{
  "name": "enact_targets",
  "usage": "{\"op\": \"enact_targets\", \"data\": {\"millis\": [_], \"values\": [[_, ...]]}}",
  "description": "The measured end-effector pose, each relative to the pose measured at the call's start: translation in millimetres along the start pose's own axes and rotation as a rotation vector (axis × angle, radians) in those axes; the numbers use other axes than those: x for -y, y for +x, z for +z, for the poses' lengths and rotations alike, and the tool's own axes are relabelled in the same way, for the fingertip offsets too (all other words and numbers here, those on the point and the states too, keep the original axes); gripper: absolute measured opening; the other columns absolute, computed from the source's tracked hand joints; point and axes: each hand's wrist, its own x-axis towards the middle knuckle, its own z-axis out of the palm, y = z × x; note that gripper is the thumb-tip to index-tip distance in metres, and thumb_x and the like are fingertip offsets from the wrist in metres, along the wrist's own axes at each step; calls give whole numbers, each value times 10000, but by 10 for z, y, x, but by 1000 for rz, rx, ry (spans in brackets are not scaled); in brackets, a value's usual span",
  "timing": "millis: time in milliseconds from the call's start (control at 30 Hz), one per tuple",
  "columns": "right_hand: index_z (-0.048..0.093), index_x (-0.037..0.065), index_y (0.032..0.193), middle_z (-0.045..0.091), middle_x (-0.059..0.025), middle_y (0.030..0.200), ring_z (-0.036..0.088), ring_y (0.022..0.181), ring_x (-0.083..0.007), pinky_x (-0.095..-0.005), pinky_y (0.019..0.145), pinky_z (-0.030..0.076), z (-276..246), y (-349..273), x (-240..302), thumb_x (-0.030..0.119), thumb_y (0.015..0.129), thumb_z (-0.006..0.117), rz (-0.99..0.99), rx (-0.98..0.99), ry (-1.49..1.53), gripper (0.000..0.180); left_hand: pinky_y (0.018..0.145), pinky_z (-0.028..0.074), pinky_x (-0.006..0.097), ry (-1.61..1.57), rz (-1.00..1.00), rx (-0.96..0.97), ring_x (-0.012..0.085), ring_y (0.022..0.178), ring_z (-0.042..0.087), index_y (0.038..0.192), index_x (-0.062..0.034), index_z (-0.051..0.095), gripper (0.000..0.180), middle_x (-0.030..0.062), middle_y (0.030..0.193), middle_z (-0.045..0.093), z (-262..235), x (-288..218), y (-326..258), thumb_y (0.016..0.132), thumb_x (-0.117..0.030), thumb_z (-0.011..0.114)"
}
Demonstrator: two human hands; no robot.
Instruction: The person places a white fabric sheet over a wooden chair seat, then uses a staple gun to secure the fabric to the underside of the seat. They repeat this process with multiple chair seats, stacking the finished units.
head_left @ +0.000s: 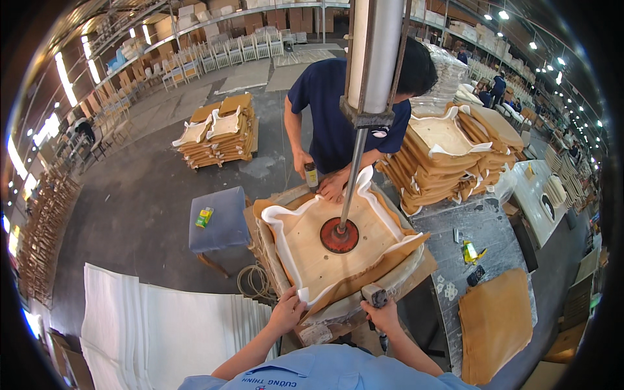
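Seat base (328,244) on table (426,260), pinned under press disc (339,235). Left hand (287,312) pinches white fabric (302,294) at near edge; right hand (383,313) clamped on staple gun (376,296). Risks: fabric slackening and wrinkling; gun firing close to pinching fingers; co-worker's hand (333,187) busy opposite, uneven pull likely.

Light blue collared shirt with short sleeves, stitched lettering at the chest, bare forearms.
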Motion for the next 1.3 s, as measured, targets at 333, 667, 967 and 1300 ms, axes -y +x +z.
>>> {"op": "enact_targets", "data": {"millis": [333, 667, 967, 1300], "values": [[594, 28, 1420, 729, -78, 935, 647, 583, -129, -298, 545, 545, 44, -29, -38, 109, 872, 822, 26, -34, -41, 599, 1139, 462, 432, 50, 86, 36, 384, 1389, 544, 1328, -43, 680, 394, 191, 1630, 424, -45, 49, -60, 998, -256, 655], [609, 29, 1405, 743, -86, 964, 651, 579, -126, -299, 544, 548, 71, -16, 4, 127, 866, 827, 83, -67, -51, 589, 1157, 453, 437, 47, 143, 57, 380, 1404, 532, 1362, -47, 670, 413, 192, 1634, 416, -16, 148, -33, 996, -238, 670], [616, 1, 1384, 744, -90, 929, 662, 566, -131, -302, 525, 545, 102, -24, 58, 144, 862, 833, 104, -83, -96, 583, 1115, 488, 429, 79, 160, 66, 369, 1340, 584, 1339, -48, 678, 388, 197, 1629, 416, -50, 177, -24, 1013, -258, 666], [644, -1, 1347, 747, -90, 897, 664, 559, -132, -310, 542, 553, 65, 20, -20, 183, 865, 841, 125, -79, -119, 552, 1138, 469, 431, 31, 125, 98, 366, 1386, 545, 1340, -72, 683, 361, 177, 1630, 419, -66, 117, -35, 1011, -220, 685]]}}
